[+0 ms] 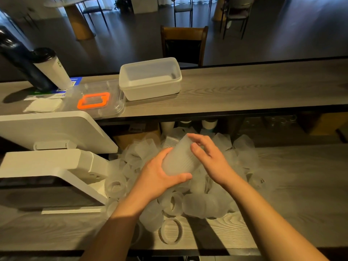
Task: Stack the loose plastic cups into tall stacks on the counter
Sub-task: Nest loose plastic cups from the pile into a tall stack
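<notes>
A short stack of frosted plastic cups (180, 157) is held tilted above a heap of several loose frosted cups (203, 204) on the lower counter (301, 185). My left hand (160, 174) grips the stack around its wider lower end, thumb underneath. My right hand (209, 157) rests against the stack's upper right side with its fingers loosely spread; no cup is pinched in it. One cup (170, 230) lies on its side near the front edge, mouth facing me.
A white till with a screen (47, 157) fills the left of the counter. On the raised bar (263, 87) stand a white tub (150, 78), a clear lid with an orange ring (94, 100) and a lidded takeaway cup (50, 66). A chair (183, 44) stands beyond.
</notes>
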A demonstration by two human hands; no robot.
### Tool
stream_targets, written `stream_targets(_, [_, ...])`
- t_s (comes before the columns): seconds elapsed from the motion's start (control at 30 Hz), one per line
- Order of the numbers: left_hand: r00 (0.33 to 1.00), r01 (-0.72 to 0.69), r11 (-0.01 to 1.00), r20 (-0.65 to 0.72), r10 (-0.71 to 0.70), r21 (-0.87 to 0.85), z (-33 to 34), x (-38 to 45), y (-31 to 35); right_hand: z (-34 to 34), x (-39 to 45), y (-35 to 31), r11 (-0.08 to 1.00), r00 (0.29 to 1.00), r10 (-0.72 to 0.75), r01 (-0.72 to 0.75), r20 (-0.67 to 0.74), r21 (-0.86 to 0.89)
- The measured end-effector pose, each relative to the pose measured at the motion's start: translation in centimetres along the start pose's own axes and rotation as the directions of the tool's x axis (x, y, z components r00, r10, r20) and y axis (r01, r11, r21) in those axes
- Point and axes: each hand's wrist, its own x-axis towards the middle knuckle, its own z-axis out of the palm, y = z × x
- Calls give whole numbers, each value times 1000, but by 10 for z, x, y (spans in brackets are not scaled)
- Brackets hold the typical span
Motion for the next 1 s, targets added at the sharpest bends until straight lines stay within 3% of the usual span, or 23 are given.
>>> stream_targets(0.1, [999, 40, 998, -9, -40, -46, 4, 0, 0, 0, -3, 1, 998, 998, 38, -41, 42, 54])
stream_targets(0.23, [993, 105, 971, -22, -112, -214, 10, -4, 1, -5, -5, 12, 990, 995, 88, -82, -50, 118])
stream_targets(0.4, [987, 163, 843, 75, -146, -512, 16, -10, -5, -13, -23, 25, 989, 985, 135, -128, -107, 67])
stream_targets(0.57, [985, 173, 795, 101, -140, -582, 16, -22, -19, -8, -56, 54, 976, 970, 209, -215, -123, -36])
stream_targets(0.77, [984, 174, 782, 138, -113, -599, 5, -38, -35, 10, -97, 90, 891, 964, 213, -259, -159, -374])
stream_targets(1.0, [972, 187, 847, 218, -87, -498, -5, -66, -60, 39, -125, 115, 585, 974, 199, -207, -109, -784])
